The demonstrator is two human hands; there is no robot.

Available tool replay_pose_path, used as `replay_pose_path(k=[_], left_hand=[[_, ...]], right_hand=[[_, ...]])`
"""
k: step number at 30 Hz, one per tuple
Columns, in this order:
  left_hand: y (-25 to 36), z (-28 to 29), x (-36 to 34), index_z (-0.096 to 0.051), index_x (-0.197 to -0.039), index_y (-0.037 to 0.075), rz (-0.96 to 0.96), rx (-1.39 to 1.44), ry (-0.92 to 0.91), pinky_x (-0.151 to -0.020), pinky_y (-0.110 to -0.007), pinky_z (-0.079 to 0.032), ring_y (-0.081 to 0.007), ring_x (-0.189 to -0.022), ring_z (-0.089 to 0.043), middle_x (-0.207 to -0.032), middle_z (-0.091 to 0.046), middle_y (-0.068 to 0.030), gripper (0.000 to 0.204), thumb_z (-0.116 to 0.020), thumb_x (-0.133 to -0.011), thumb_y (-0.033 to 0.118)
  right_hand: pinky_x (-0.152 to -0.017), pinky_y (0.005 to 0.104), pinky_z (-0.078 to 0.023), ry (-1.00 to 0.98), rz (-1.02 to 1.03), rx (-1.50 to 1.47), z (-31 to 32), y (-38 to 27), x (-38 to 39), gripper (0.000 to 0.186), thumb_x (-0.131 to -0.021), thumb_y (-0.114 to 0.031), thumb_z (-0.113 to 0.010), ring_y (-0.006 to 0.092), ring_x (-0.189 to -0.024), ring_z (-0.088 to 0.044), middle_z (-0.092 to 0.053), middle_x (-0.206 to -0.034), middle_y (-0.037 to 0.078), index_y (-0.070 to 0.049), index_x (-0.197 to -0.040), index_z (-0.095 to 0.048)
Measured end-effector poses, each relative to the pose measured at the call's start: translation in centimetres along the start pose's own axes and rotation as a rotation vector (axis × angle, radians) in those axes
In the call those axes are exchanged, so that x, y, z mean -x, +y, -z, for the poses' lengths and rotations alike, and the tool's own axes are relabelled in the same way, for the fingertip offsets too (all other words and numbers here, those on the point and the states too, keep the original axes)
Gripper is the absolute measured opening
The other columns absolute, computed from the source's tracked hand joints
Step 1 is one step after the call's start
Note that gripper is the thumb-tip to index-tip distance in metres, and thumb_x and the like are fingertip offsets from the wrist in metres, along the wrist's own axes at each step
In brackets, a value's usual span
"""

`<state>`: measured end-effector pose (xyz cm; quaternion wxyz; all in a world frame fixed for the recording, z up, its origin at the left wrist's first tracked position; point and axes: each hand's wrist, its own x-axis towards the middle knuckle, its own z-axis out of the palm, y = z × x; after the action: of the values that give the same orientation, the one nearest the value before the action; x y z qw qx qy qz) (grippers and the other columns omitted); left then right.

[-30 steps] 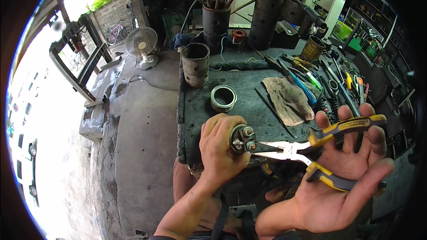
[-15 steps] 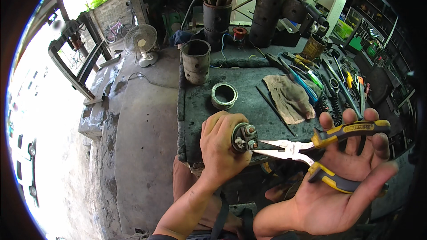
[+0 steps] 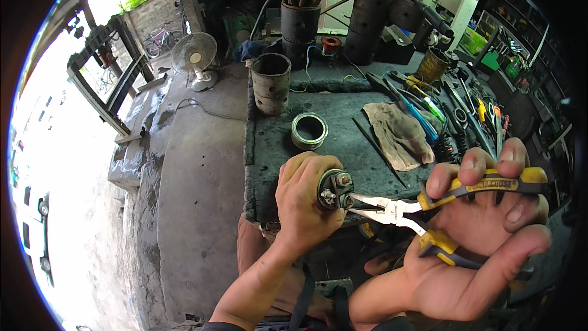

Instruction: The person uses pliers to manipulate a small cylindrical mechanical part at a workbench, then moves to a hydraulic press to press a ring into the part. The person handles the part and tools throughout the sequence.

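A round, dark part with metal posts (image 3: 335,190) is gripped in the closed left hand (image 3: 308,199), its posted end turned toward the right and held over the near edge of the workbench (image 3: 343,110). Long-nose pliers (image 3: 392,212) are held in the right hand (image 3: 481,227): the upper handle is hooked by the curled fingertips, the lower one is laid against the thumb side. The jaws are parted, their tips brought to the part's lower right post; whether it is touched cannot be told. Just beyond the left hand, a metal ring (image 3: 309,144) is set on the bench. To its right are seen a thin dark rod (image 3: 381,152) and a crumpled tan cloth (image 3: 398,138); behind the ring, a sooty cylinder (image 3: 271,95) is stood upright.
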<state>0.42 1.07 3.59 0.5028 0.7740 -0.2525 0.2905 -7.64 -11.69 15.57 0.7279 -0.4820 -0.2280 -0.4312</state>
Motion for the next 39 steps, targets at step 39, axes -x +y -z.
replay_pose_path(k=[39], left_hand=[[0.3,-0.4,0.1,-0.070,-0.105,0.007,0.034,-0.027,0.031,-0.095,-0.042,-0.052,-0.0332,-0.105,-0.067,-0.100,-0.070,-0.0082,0.049,-0.083,-0.059,0.003]], right_hand=[[-0.101,0.0529,-0.059,-0.014,0.037,0.063,1.3,-0.4,-0.3,0.057,-0.119,-0.048,-0.031,0.0370,-0.131,-0.060,-0.046,-0.159,0.027,-0.003,-0.139,-0.059]])
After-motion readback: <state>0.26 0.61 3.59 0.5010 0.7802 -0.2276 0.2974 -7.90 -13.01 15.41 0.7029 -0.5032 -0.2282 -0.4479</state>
